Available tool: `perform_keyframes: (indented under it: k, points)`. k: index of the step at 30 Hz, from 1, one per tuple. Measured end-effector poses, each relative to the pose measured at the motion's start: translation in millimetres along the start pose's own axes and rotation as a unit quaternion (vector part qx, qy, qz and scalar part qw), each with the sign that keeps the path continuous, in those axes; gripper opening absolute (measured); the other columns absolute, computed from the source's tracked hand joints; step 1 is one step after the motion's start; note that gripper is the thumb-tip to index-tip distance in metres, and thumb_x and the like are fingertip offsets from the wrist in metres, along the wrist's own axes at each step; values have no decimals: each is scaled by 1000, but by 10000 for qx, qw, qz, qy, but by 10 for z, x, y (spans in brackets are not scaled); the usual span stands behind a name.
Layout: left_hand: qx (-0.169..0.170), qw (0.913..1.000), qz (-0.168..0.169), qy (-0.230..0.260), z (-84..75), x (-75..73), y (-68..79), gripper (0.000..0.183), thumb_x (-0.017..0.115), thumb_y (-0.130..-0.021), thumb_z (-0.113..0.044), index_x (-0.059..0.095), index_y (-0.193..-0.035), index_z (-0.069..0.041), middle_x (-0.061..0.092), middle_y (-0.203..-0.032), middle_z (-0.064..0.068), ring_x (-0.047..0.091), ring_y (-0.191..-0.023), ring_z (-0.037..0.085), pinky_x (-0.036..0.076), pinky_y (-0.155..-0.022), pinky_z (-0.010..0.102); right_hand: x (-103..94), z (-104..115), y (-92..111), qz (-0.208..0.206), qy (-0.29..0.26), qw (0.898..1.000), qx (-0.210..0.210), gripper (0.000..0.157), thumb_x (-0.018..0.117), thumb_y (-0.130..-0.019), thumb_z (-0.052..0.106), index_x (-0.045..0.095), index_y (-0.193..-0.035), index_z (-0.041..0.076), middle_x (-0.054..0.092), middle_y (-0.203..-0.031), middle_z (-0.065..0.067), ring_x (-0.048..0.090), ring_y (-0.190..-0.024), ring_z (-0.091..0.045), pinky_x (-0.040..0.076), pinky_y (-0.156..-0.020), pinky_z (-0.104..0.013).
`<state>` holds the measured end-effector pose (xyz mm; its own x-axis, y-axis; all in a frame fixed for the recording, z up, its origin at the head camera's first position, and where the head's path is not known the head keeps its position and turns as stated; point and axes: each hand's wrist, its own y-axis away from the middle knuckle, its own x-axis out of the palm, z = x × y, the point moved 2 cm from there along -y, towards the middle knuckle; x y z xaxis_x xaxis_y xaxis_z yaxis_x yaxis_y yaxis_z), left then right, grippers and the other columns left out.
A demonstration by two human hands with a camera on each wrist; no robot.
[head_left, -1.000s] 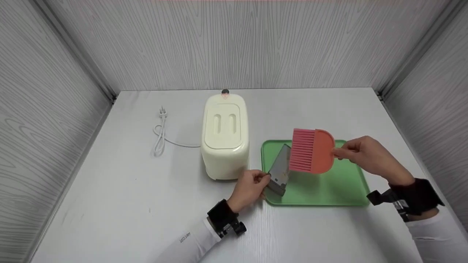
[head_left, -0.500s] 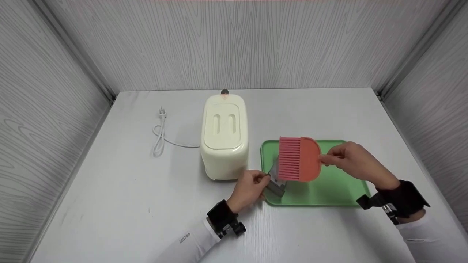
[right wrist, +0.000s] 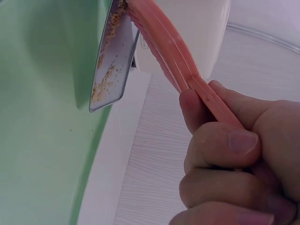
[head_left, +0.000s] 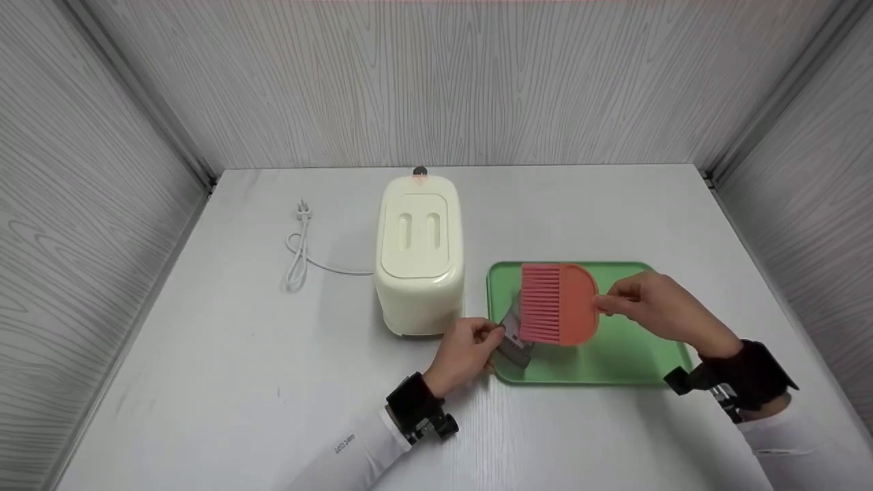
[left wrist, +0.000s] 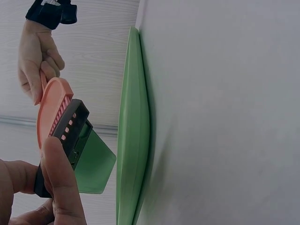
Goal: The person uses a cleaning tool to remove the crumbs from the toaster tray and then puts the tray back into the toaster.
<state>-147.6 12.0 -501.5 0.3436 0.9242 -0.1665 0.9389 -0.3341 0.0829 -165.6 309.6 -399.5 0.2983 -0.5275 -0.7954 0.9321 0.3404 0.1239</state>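
Note:
My left hand (head_left: 466, 356) pinches the dark end of a tilted metal crumb tray (head_left: 513, 341) above the left part of a green tray (head_left: 634, 354). In the right wrist view, brown crumbs lie along the crumb tray's (right wrist: 108, 79) metal surface. An orange brush (head_left: 578, 305) with pink bristles hangs over it, its handle gripped by my right hand (head_left: 658, 303). From the left wrist, the bristles show against the black slotted end (left wrist: 70, 131) of the crumb tray. The head view has much of the crumb tray hidden behind the brush.
A cream toaster (head_left: 419, 273) with a lid on top stands left of the green tray. Its white cord and plug (head_left: 300, 245) lie to the left. Grey wood-grain walls (head_left: 436, 82) enclose the white table (head_left: 204, 354) at the back and both sides.
My right hand has brought the brush left and toward me, so it now covers more of the crumb tray; the motion is smaller in the last half second. My left hand stays still.

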Motion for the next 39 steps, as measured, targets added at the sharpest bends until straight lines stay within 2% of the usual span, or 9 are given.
perform_keyframes:
  k: [8,15,24,29,39]
  points:
    - [-23,10000,4,56,-6,-1,-3,19,62,-102,-10,73,-109,4,64,-79,-1,57,-51,10,55,-49,26,-15,-42,4,-10,-4,9999,130,31,65,-100,49,78,-83,28,74,-90,8,60,-84,-17,46,-70,-29]
    - [-164,9998,-28,104,1,1,-12,18,62,-102,-11,73,-109,3,65,-80,0,58,-52,10,54,-49,25,-35,-90,4,-22,-43,9995,298,34,65,-99,51,77,-81,25,75,-93,5,60,-86,-21,47,-69,-29]
    - [-237,9996,-47,152,5,-7,-10,19,62,-103,-12,73,-109,2,66,-83,2,59,-54,11,57,-51,27,-75,-164,-14,-130,7,9993,354,35,65,-99,51,78,-81,23,72,-86,3,52,-75,-16,43,-63,-28]
    - [-88,9999,-25,96,-5,-12,-4,20,62,-103,-12,73,-110,3,67,-83,1,58,-52,11,57,-50,28,-97,-209,-10,-207,83,9990,394,35,65,-99,52,79,-84,23,72,-87,3,52,-79,-17,43,-66,-29]
    - [-100,9999,-5,15,-7,-11,-5,20,62,-103,-12,74,-110,2,66,-82,1,58,-53,11,57,-50,28,-127,-263,-16,-387,179,9984,383,34,66,-99,51,82,-93,22,77,-99,1,60,-92,-20,46,-79,-37]
